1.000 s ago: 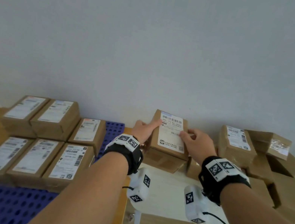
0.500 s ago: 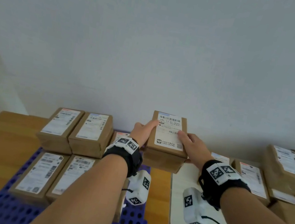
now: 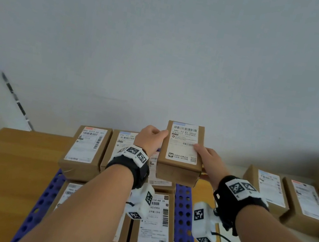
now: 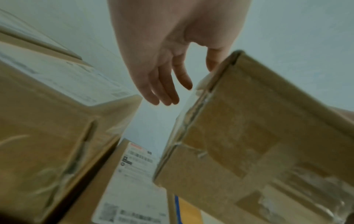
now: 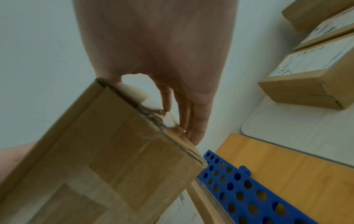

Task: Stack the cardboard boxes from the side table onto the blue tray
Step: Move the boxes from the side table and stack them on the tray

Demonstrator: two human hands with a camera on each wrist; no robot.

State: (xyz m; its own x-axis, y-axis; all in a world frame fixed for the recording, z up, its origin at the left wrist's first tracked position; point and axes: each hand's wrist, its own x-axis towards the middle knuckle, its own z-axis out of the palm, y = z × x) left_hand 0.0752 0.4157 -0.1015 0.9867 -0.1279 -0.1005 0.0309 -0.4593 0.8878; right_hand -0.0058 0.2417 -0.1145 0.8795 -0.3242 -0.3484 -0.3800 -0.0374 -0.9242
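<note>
I hold a cardboard box point(image 3: 181, 152) with a white shipping label in the air between both hands, above the back right part of the blue tray point(image 3: 185, 221). My left hand point(image 3: 152, 138) grips its left side, thumb over the top edge point(image 4: 211, 63). My right hand point(image 3: 207, 159) grips its right side, with the fingers point(image 5: 193, 124) along the box's wall. The box's taped underside point(image 4: 258, 136) fills the left wrist view. Several labelled boxes point(image 3: 154, 222) lie on the tray in two rows, and one point(image 3: 161, 182) sits right below the held box.
The perforated tray lies on a wooden table point(image 3: 7, 168) against a pale wall. More cardboard boxes point(image 3: 269, 191) stand on the white side table point(image 5: 287, 121) to the right. A bare strip of tray holes point(image 5: 239, 189) shows along the tray's right edge.
Both hands have carried the box leftwards from the side table to above the tray, and my view has swung left with it. The grip looks the same.
</note>
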